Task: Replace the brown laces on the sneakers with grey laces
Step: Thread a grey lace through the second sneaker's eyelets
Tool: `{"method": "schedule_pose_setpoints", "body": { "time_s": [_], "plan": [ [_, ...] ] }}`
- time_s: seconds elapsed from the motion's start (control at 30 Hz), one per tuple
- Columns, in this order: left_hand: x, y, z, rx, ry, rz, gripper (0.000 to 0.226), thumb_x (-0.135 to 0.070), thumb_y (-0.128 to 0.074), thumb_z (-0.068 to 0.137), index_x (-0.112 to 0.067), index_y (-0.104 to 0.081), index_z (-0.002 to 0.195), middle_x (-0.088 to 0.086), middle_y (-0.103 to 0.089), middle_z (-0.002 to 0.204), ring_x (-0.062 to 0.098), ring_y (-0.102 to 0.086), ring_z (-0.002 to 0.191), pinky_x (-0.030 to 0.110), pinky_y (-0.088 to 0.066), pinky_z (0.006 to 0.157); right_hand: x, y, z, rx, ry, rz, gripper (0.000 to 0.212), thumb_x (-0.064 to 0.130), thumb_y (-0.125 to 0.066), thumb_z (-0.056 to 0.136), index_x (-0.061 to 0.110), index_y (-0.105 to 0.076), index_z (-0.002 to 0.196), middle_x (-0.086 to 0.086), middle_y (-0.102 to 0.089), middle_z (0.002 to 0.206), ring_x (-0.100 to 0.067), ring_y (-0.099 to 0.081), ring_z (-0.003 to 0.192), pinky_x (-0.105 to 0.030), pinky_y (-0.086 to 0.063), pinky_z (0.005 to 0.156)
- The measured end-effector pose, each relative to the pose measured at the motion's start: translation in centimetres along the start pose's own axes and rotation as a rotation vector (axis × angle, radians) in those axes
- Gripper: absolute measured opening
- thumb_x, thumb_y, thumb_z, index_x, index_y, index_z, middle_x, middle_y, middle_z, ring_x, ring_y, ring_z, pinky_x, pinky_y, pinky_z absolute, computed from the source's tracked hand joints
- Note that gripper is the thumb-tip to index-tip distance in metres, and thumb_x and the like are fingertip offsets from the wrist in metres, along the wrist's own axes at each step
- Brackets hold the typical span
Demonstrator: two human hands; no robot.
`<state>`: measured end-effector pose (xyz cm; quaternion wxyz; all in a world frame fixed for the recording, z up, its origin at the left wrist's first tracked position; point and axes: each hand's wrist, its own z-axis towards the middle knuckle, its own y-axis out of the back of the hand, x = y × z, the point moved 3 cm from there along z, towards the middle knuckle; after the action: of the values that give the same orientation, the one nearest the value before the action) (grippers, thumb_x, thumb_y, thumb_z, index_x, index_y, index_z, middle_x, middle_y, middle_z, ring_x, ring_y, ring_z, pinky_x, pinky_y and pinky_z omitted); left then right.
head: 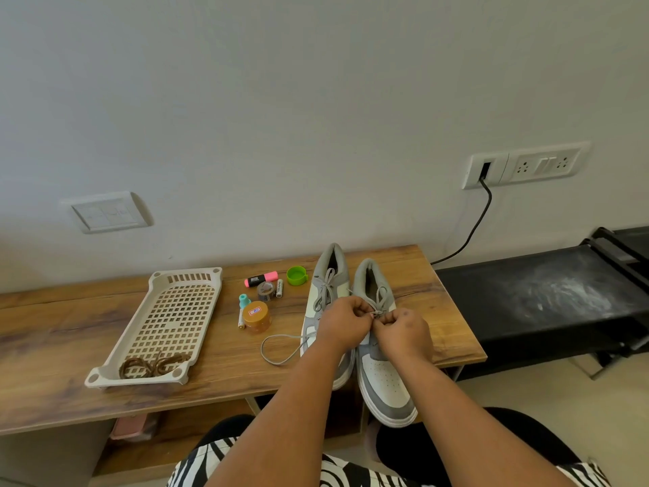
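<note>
1. The grey lace [381,301] is pinched at the middle of the right sneaker [381,367], fingers of the left hand [346,324] and right hand [404,330] curled tight on it.
2. The left sneaker [328,297], just beside it, is seen already laced in grey, one loop trailing onto the table [63,346].
3. The brown laces [152,365] are coiled in the tray [168,311].
4. The lace is judged soft, light and limp; it is best taken near its stiff tip.
5. The sneaker looks light enough to shift under a pull.

Left of sneakers: blocked by small clutter, orange-lidded round jar [257,317] nearest.
Far left: perforated beige plastic tray [165,325].
Right: bare strip of wooden tabletop [439,311].
</note>
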<state>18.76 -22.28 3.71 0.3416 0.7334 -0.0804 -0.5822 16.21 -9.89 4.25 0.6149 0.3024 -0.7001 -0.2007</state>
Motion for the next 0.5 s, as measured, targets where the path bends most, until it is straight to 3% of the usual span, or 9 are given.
{"method": "schedule_pose_setpoints", "body": {
  "time_s": [0.13, 0.33, 0.5],
  "plan": [
    [-0.19, -0.27, -0.11, -0.04, 0.005, -0.057, 0.021, -0.042, -0.071, 0.085, -0.023, -0.07, 0.078, -0.004, -0.072, 0.079, 0.012, -0.067, 0.08, 0.03, -0.054, 0.075, -0.12, 0.04, 0.17, -0.018, 0.005, -0.016, 0.036, 0.041, -0.059, 0.091, 0.019, -0.058, 0.063, 0.0, -0.061, 0.065, -0.017, -0.057, 0.061, -0.024, -0.036, 0.05],
    [0.01, -0.33, 0.14, -0.049, 0.007, -0.075, 0.011, -0.028, -0.071, 0.089, -0.021, -0.067, 0.082, -0.009, -0.065, 0.077, 0.01, -0.062, 0.078, 0.03, -0.053, 0.08, 0.23, 0.23, -0.19, -0.129, 0.089, -0.155, 0.032, 0.049, -0.064, 0.086, 0.025, -0.06, 0.065, 0.008, -0.062, 0.065, -0.014, -0.059, 0.064, -0.024, -0.034, 0.051],
    [0.15, -0.54, 0.07, -0.041, 0.029, -0.153, 0.018, -0.025, -0.071, 0.089, -0.027, -0.061, 0.073, -0.009, -0.064, 0.071, 0.009, -0.06, 0.071, 0.03, -0.051, 0.075, -0.07, 0.13, 0.32, -0.071, 0.054, -0.108, 0.028, 0.046, -0.067, 0.083, 0.024, -0.06, 0.068, 0.005, -0.063, 0.07, -0.015, -0.06, 0.068, -0.025, -0.04, 0.054]
  ]
}}
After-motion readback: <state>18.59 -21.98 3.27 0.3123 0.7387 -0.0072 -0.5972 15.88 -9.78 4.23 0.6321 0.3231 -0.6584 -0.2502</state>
